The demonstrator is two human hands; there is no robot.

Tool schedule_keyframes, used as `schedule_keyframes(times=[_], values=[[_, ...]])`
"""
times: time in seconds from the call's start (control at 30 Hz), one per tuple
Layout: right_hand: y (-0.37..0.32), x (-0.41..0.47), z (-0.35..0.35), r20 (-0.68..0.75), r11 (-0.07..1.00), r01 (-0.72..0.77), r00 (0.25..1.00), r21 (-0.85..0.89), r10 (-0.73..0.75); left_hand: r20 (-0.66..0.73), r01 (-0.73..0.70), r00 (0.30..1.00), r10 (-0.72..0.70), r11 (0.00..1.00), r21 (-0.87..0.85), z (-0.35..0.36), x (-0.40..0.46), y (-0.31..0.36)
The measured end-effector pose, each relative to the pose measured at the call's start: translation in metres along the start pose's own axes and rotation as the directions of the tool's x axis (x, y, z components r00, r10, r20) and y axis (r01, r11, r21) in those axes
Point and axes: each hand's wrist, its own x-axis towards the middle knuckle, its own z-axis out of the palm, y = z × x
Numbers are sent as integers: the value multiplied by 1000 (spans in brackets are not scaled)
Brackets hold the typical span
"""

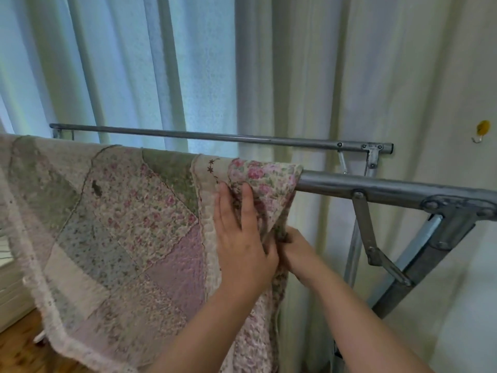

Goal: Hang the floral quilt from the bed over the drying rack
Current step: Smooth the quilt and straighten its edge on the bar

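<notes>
Draping over the drying rack (376,188), pastel floral patchwork quilt (129,211), left hand (242,238) flat, right hand (295,246) pinching its edge.

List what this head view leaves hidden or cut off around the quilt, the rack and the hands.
- Floral quilt: head view; left and lower parts cut off by the frame edges, far side hidden behind the near rail.
- Drying rack: feet below the frame, near rail mostly covered by the quilt.
- Right hand: fingertips hidden by the quilt's folded edge and the left hand.
</notes>
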Motion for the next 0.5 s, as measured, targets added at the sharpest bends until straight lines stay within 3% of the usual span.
schedule_keyframes(times=[0.13, 0.23, 0.3, 0.33, 0.47, 0.5], values=[[9, 2, 3, 25, 995, 38, 999, -89, -36, 154, -62, 987, 44, 991, 120, -15, -2, -16], [7, 11, -7, -200, 975, 15, 978, -221, -60, 348, -30, 933, -95, 941, 338, -24, -13, -37], [-3, 13, -9, -339, 957, -17, 937, -288, -85, 399, -15, 901, -171, 906, 423, -28, -27, -44], [-10, 11, -7, -340, 949, -1, 934, -315, -111, 404, -11, 898, -176, 908, 420, -27, -36, -44], [-34, -16, 10, -11, 965, 102, 994, -242, -108, 498, 124, 840, -215, 970, 210, -19, -73, -41], [-36, -18, 9, 16, 964, 102, 995, -244, -101, 522, 167, 825, -217, 976, 143, -19, -75, -41]])
